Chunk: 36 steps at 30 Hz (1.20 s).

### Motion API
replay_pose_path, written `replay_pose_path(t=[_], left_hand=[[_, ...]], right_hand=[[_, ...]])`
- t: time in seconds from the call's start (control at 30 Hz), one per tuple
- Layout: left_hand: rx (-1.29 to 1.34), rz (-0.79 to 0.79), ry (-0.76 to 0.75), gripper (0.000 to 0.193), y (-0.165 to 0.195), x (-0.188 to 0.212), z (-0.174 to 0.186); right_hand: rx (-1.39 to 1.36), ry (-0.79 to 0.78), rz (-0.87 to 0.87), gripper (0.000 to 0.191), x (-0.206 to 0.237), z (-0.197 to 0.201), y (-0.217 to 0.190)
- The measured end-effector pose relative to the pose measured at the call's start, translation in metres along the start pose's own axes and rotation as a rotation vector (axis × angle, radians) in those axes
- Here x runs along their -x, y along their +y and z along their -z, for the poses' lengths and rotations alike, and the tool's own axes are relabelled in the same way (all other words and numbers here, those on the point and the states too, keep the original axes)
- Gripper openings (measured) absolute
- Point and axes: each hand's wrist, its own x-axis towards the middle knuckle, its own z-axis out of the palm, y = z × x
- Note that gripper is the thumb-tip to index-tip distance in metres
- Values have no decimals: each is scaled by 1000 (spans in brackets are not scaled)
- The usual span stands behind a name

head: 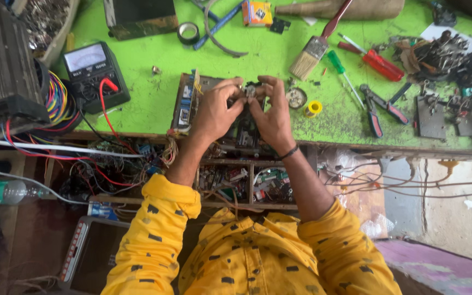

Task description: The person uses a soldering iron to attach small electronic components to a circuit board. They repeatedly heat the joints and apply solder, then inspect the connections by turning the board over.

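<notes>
Both hands pinch one small metal part (250,91): left hand (214,112) and right hand (271,114) fingertips closed on it, held above circuit board (188,101) at green bench (154,98) edge. Board looks open, mid-repair. Multimeter (91,74), pliers (375,106), screwdrivers (375,61) lie idle.

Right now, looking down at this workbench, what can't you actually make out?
Head view, the only one:
- The small part pinched between the left hand and right hand: fingers cover most of it, so its kind is unclear.
- The circuit board assembly under the hands: its middle is hidden by both palms.
- The drawer compartments: contents too small and tangled to identify.
- The black case at left: cut off by the frame edge.
</notes>
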Motion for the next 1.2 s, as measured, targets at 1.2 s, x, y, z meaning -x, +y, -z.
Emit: replay_pose_path(t=[1.2], left_hand=[[229,-98,63,10,-16,11,-11]], right_hand=[[-118,138,-171,16,13,5,21]])
